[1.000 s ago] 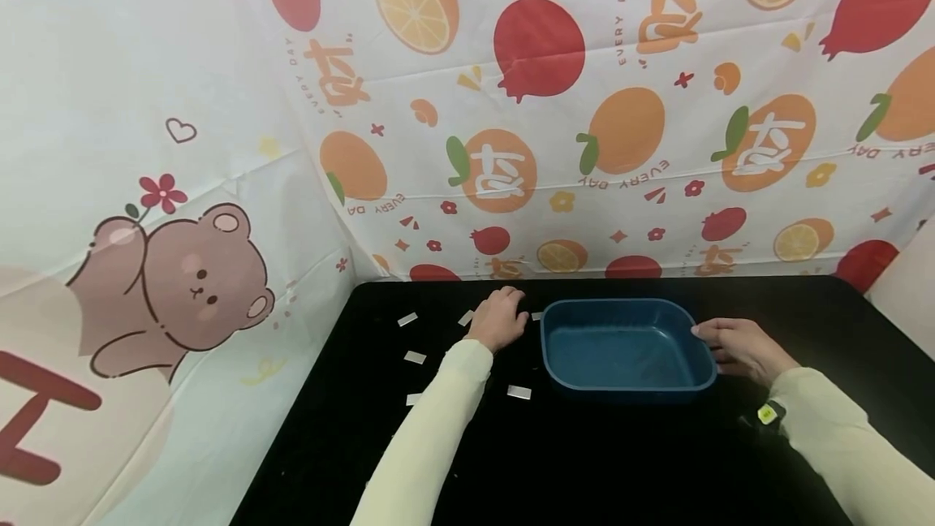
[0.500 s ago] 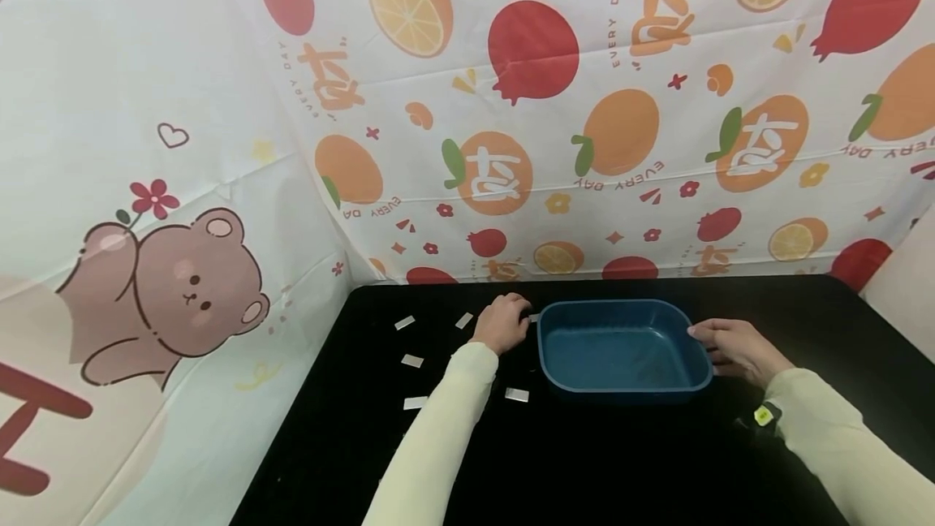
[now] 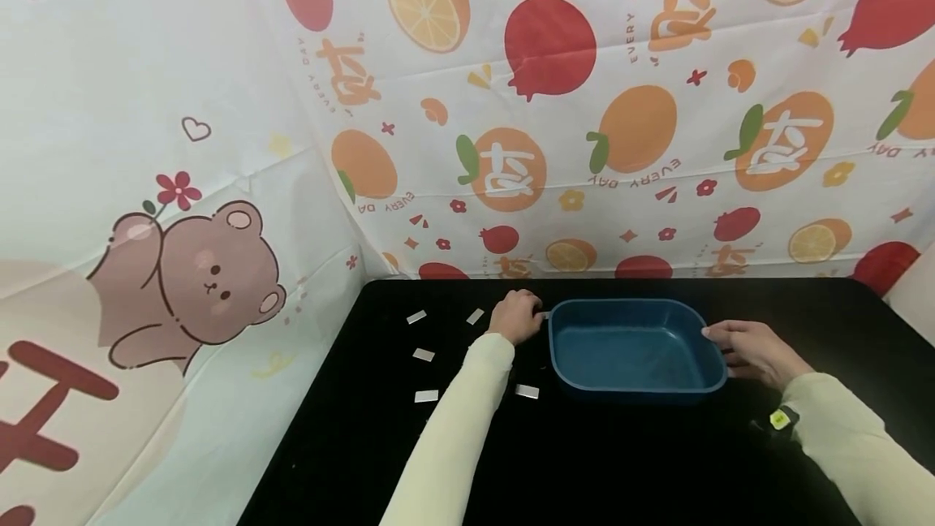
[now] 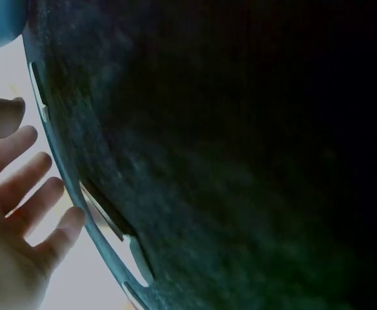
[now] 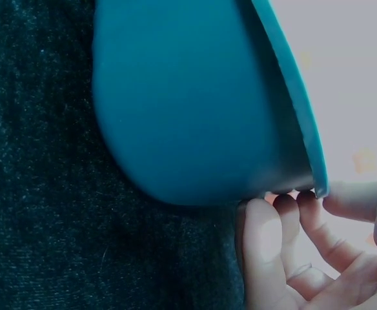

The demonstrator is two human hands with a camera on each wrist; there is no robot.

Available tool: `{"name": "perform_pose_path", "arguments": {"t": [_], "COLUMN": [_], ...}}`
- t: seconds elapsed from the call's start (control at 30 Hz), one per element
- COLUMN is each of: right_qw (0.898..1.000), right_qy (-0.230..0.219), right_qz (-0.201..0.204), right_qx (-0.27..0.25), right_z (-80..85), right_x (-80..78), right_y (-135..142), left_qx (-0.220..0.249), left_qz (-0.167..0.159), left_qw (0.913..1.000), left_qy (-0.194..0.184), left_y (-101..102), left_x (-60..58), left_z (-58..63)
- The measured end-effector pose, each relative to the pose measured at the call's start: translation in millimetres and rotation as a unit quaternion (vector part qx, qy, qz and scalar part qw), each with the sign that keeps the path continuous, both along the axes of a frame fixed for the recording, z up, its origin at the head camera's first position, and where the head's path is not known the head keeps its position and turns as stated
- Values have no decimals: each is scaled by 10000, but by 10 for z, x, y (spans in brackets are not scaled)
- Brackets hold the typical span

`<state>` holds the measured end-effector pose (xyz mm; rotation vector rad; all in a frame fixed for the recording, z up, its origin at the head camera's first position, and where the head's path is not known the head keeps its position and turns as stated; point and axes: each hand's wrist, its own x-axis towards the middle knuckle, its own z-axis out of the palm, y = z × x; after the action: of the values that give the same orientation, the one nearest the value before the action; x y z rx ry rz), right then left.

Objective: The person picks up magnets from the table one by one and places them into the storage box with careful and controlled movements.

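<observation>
A blue rectangular plastic tub [image 3: 639, 351] sits on the black tabletop. My right hand [image 3: 756, 351] holds its right end; in the right wrist view the thumb meets the rim while the fingers [image 5: 263, 232] lie against the outer wall. Just left of the tub is my left hand [image 3: 515, 317], its fingertips close to a small pale rectangular piece [image 3: 544, 315] beside the tub's left wall. Seen from the left wrist, the fingers [image 4: 30, 174] are spread and loosely bent, with nothing between them. Flat pieces [image 4: 114, 226] lie on the cloth near them.
Several similar small silvery-white pieces lie left of the tub: one piece [image 3: 527, 391] in front of it, another piece [image 3: 427, 396] beside the left sleeve, others farther back. A fruit-print curtain [image 3: 555, 144] hangs behind the table, and a bear-print sheet [image 3: 219, 282] at left.
My left hand has shifted slightly right, nearer the tub's left wall and the piece there. The right hand keeps its hold on the tub. The head view has swayed a little.
</observation>
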<state>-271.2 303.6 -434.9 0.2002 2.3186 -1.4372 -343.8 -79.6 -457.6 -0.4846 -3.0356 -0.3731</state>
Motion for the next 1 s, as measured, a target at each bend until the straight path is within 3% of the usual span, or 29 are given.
{"name": "perform_pose_path", "arguments": {"t": [0.3,0.63,1.0], "right_qw": [10000,9999,9997], "right_qy": [29,-4,-49], "right_qz": [-23,-125,-219], "right_qx": [49,5,4], "right_z": [6,31,8], "right_x": [3,3,-16], "right_y": [22,-27,-10], "left_qx": [-180,-197,-398], "left_qz": [160,663,682], "left_qw": [9997,9975,9967], "left_qy": [-80,-163,-186], "left_y": [76,118,155], "left_x": [-49,-99,-96], "left_z": [-52,-85,-39]}}
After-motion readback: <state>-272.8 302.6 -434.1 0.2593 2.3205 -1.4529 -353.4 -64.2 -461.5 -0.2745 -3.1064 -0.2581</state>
